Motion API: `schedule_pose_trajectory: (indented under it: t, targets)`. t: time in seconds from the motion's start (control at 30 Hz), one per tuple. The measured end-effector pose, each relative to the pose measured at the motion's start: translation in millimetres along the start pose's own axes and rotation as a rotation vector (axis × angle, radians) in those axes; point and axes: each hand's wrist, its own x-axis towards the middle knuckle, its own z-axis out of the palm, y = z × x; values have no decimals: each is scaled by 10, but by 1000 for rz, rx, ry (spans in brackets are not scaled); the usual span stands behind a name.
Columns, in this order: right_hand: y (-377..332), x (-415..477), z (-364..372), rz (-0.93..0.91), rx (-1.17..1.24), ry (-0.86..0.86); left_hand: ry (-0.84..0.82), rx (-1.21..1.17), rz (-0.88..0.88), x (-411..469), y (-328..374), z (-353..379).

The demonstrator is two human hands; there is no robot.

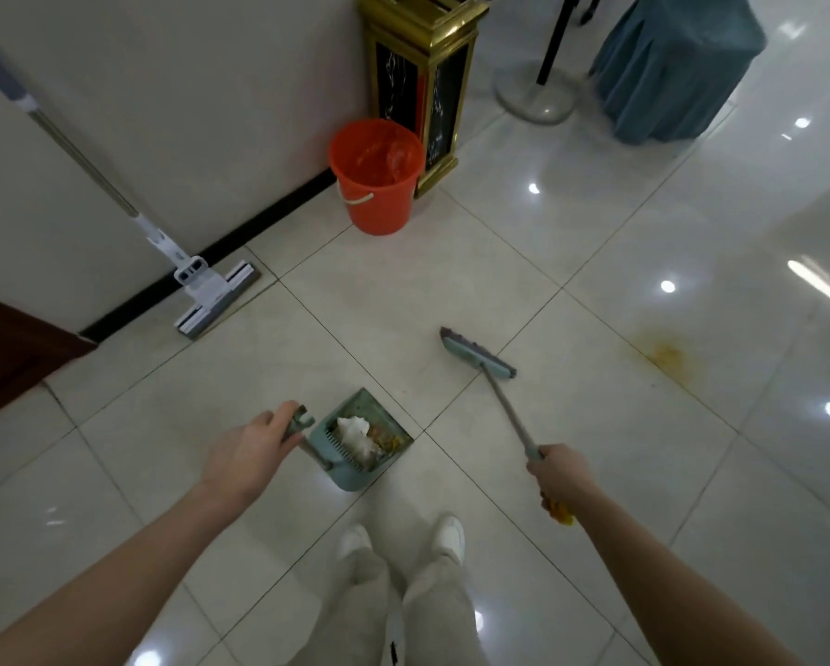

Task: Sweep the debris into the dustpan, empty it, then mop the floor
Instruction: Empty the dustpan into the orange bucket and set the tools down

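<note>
The dustpan (pixel 362 442) is found on the tiled floor (pixel 451 262), just right of the left hand (pixel 249 454) and well left of the right hand (pixel 559 475). Debris (pixel 365 437) is seen inside it: crumpled white paper and yellowish scraps. The dustpan's upright handle is gripped near its top by the left hand, fingers closed around it. The broom (pixel 477 355) is held by the right hand, closed around the lower end of its shaft; the head lies ahead of that hand, beyond and to the right of the dustpan, apart from it. Whether the bristles touch the floor cannot be told. A yellow item is noted at the right wrist; its nature is unclear.

A yellowish stain (pixel 667 355) is recorded on the floor, ahead and to the right of the right hand. The mop (pixel 216 298) is leaned against the wall (pixel 187 113), well ahead of the left hand, its head on the floor. An orange bucket (pixel 379 177) stands far ahead between the hands, beside a gold bin (pixel 427 88).
</note>
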Motion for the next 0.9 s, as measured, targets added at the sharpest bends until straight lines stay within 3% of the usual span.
schedule_pose_trajectory:
  t: [0.33,0.67,0.9]
  targets:
    - [263,198,88,-63,-118,-43,68,-19,-93,-75,294,269]
    - [691,-486,211,-178,-522,-197,6,35,-112,-30,332,233]
    - [706,-752,-109,-171,-451,-177,-6,-5,-112,-61,299,190]
